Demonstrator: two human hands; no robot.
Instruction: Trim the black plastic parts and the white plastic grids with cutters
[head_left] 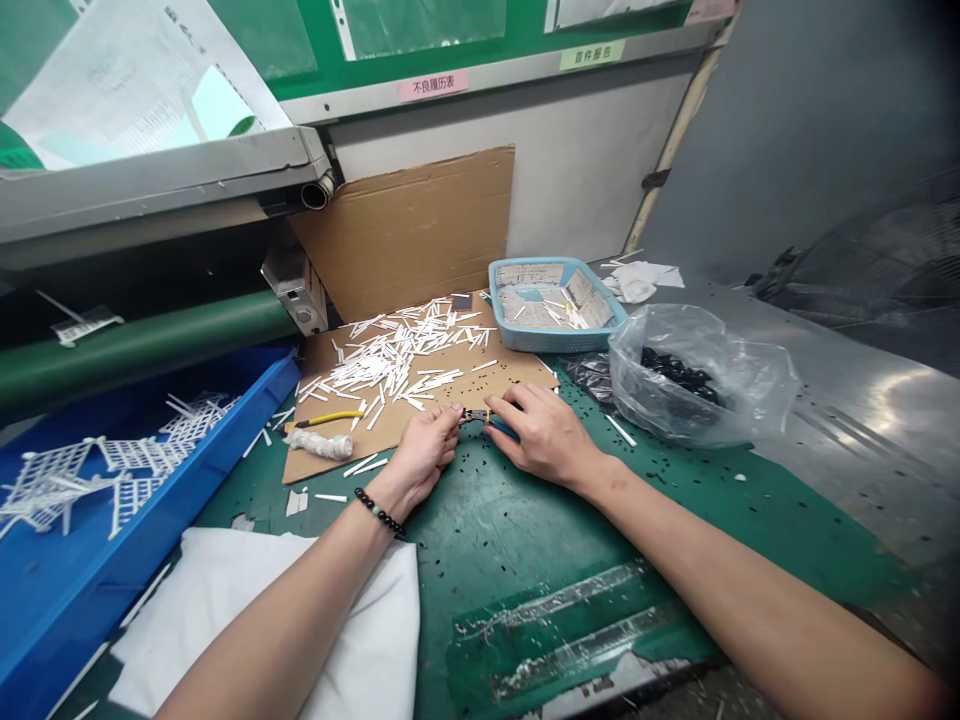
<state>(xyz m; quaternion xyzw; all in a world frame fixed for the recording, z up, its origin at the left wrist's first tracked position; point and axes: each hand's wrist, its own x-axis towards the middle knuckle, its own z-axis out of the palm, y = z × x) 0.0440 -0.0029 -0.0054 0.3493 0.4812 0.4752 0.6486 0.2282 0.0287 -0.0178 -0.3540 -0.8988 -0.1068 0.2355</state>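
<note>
Bare forearms (277,625) reach up from the bottom of the view, with one bead bracelet (379,512) on the left wrist. The right hand (544,435) has its fingers (517,405) curled around the blue handles of one pair of small pliers (501,427), whose nose sits between the two hands, just over the near edge of the cardboard sheet (510,367). The left hand (424,452) comes in from the other side, its fingers (450,420) pressed together at the pliers' nose; whatever they may pinch there is too small to make out. Both hands stay low and close together, a steady way to do fine work with so small a tool.

Nearest the left hand, the cardboard carries a heap of white plastic sticks (397,355), far too many to count, plus one yellow-handled tool (322,418) and one white wrapped roll (319,443). Black bits (660,475) are scattered over the green surface (510,590). Around these lie one pale blue tray (540,343), one clear plastic bag (750,390), one blue bin (247,420) holding several white plastic frames (142,455), and one white cloth (360,640).
</note>
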